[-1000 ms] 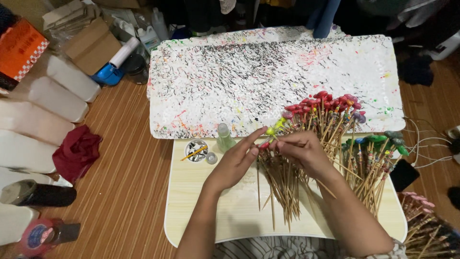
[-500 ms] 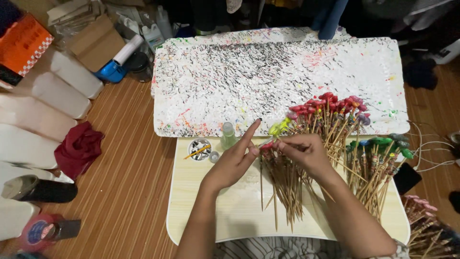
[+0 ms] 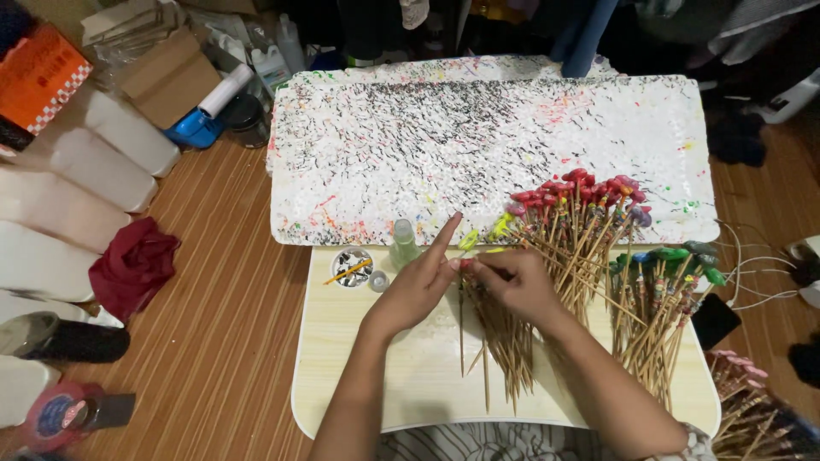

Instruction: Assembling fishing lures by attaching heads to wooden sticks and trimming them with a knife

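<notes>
My left hand point(image 3: 416, 287) and my right hand point(image 3: 512, 282) meet over a pale low table point(image 3: 342, 376), fingertips pinched together on the top end of a thin wooden stick point(image 3: 462, 320) with a small red tip. The left index finger sticks up. Under the hands lies a loose pile of bare wooden sticks point(image 3: 504, 346). To the right stand bundles of sticks with red, yellow and purple tops point(image 3: 581, 209) and green tops point(image 3: 662, 290).
A white foam board point(image 3: 478, 145) speckled with paint and holes lies behind the table. A small pale green bottle point(image 3: 403, 243), a little dish with a brush point(image 3: 351, 266) and a cap sit near the left hand. White containers point(image 3: 77, 179), a red cloth point(image 3: 132, 265) and boxes are at the left.
Both hands stay pinched at the stick top; the view has shifted slightly and the hands sit a little lower in it. The left index finger now points up more.
</notes>
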